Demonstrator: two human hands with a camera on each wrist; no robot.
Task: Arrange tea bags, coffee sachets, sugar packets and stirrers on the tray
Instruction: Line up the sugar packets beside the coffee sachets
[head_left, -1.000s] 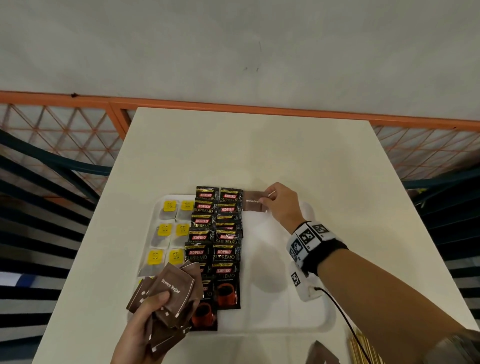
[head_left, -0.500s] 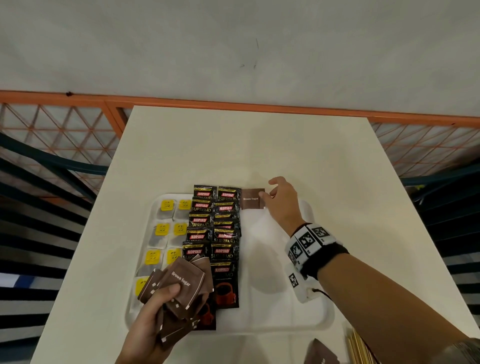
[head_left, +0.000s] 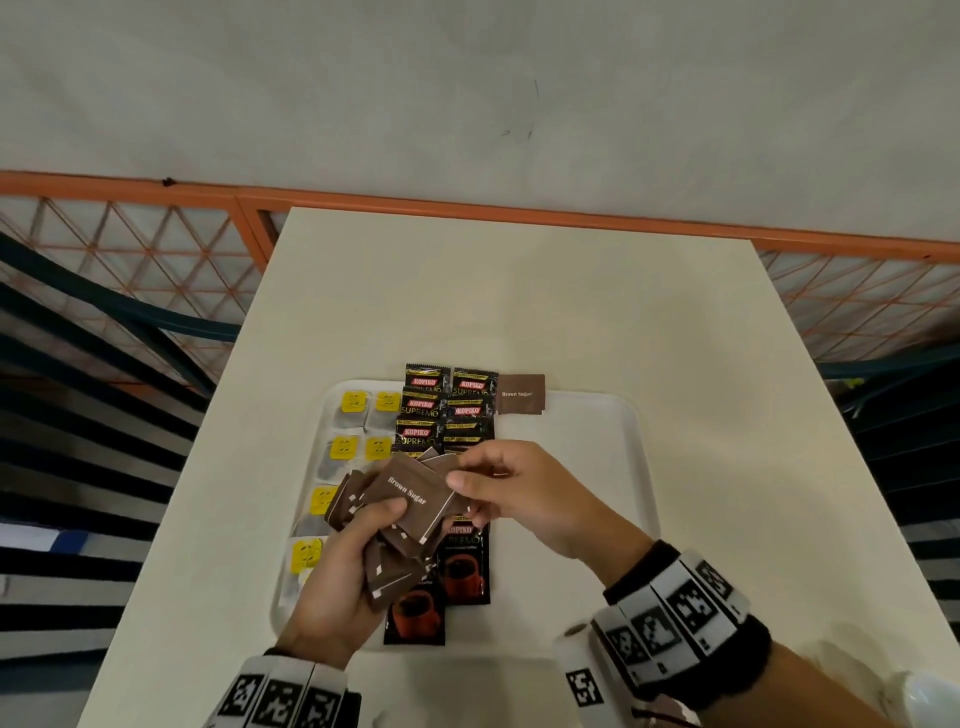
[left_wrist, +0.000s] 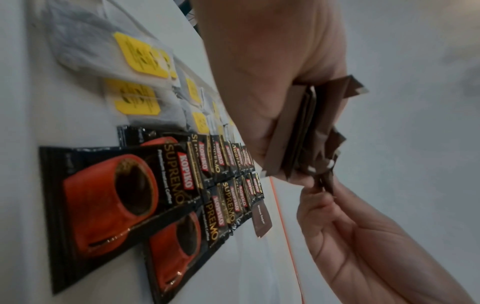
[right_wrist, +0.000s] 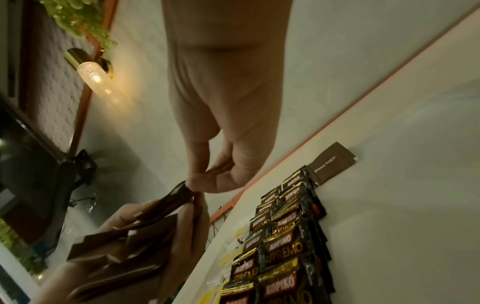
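A white tray (head_left: 613, 441) lies on the table. On it stand two columns of tea bags (head_left: 354, 408) with yellow tags at the left and two overlapping columns of black coffee sachets (head_left: 470, 392) in the middle. One brown sugar packet (head_left: 521, 395) lies flat at the far edge, right of the sachets. My left hand (head_left: 358, 540) grips a fanned bunch of brown sugar packets (head_left: 410, 499) above the sachets. My right hand (head_left: 488, 483) pinches the corner of one packet (right_wrist: 179, 193) in that bunch.
The table (head_left: 519, 301) is pale and bare beyond the tray. An orange rail (head_left: 467, 208) with mesh runs along its far edge. The right half of the tray holds nothing.
My right hand let go of the sugar packet at the tray's far edge and came back to the bunch. My left hand rose with the bunch toward the tray's middle.
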